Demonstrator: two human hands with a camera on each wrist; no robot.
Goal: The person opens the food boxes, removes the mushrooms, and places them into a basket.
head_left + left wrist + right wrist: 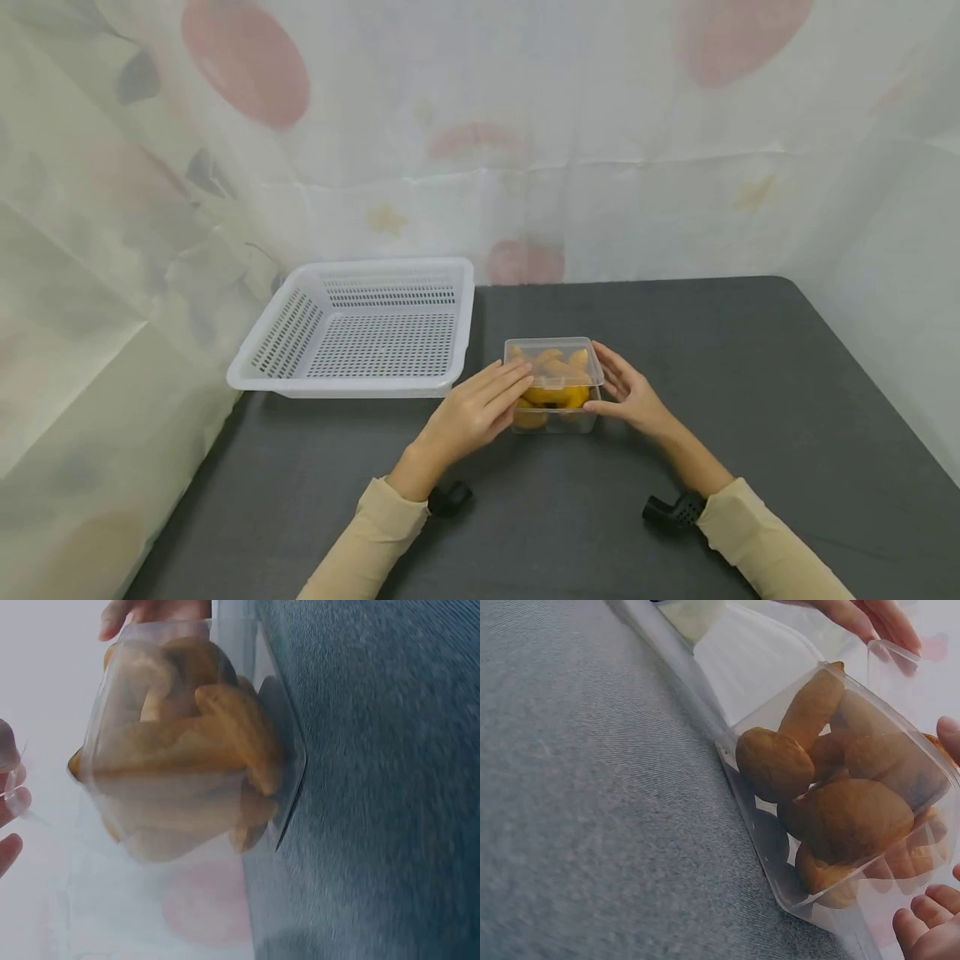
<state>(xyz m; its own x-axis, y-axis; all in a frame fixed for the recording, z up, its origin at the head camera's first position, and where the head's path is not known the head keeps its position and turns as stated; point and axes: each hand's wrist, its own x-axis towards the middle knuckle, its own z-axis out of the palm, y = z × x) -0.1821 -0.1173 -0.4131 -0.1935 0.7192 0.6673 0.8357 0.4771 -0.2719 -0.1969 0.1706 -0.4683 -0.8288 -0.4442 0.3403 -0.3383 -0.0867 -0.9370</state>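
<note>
A clear plastic box (555,422) stands on the dark table, filled with golden-brown pieces (855,817), some rounded and some elongated; their kind is unclear. Over its top lies a clear lid (558,375), tilted and apart from the rim at the front. My left hand (480,408) pinches the lid's left edge, its fingers stretched across the top. At the box's right side, my right hand (633,400) holds the box, thumb toward the front and fingers toward the back. Part of the left side is hidden behind my left hand.
A white perforated plastic basket (397,387) stands at the back left of the dark table (720,350), with nothing visible inside. A patterned white curtain (600,108) hangs behind the table, and another sheet (97,350) hangs along the left side.
</note>
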